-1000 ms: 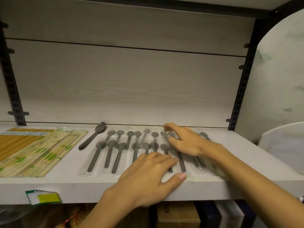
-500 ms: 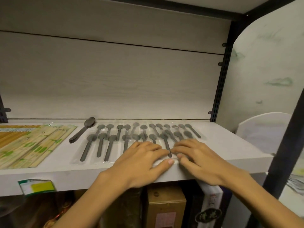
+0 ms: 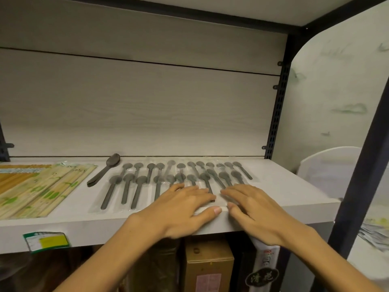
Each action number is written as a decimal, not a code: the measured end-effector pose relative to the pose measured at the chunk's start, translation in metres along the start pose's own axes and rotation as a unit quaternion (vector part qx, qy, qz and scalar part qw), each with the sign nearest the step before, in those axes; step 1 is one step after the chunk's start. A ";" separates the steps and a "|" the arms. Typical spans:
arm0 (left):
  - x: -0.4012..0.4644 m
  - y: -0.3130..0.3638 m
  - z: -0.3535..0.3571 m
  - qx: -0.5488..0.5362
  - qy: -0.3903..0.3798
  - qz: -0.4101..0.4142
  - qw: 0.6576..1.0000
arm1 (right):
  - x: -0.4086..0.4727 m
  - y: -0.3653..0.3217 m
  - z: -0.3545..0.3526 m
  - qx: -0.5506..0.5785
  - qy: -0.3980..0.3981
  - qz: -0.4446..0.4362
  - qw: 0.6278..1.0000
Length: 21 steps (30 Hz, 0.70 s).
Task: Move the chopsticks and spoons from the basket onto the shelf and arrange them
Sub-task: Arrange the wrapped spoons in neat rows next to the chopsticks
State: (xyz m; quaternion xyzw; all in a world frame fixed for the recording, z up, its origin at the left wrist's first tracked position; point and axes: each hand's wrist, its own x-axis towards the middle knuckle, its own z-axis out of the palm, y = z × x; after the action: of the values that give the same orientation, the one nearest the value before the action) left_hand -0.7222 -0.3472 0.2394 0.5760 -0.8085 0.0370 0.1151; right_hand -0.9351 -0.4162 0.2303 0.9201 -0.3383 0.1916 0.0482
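On the shelf (image 3: 284, 199), wrapped spoons (image 3: 189, 178) under both flat, open hands, left hand (image 3: 181, 209), right hand (image 3: 252, 213)

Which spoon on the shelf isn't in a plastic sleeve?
The dark spoon at the far left of the spoon group, lying diagonally between the chopstick packs and the wrapped spoons. It looks bare and darker; the rest sit in clear wrappers.
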 end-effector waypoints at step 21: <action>0.027 0.030 0.009 0.022 0.048 -0.016 0.998 | -0.015 0.032 -0.010 0.045 0.032 -0.012 0.998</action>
State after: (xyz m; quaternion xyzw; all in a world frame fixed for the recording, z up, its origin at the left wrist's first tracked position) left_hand -0.7603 -0.3633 0.2386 0.5889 -0.7916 0.0802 0.1417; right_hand -0.9692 -0.4298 0.2331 0.9186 -0.3169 0.2354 0.0195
